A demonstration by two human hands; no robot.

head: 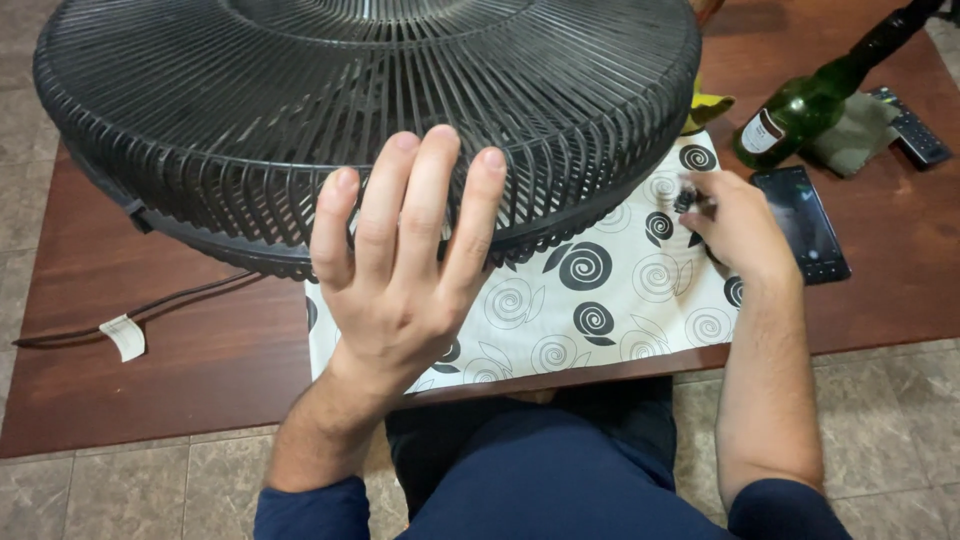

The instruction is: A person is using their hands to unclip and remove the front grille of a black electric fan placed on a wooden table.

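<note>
From the head camera, a large black fan grille (370, 110) fills the upper left: a round cage of thin plastic ribs, domed, with a band around its rim and a small clip on its left edge. It rests on the brown wooden table (180, 370), its near edge overlapping a white cloth (610, 310) printed with black and grey spirals. A dark cord (150, 305) runs out from under it to the left, carrying a small white rectangular tag (127, 337)

To the upper right lies a green glass bottle (815, 105) on its side, with a white and dark red label near its base, beside a grey-green rag (855, 130), a black remote (910, 125) and a black phone (800, 222)

The left hand (400, 270) is raised palm-first against the grille's near rim, fingers spread open and straight, tips touching the ribs, gripping nothing. The right hand (740, 225) rests on the cloth just beside the phone, fingers curled and pinched on a small dark part (686, 197) too small to identify
</note>
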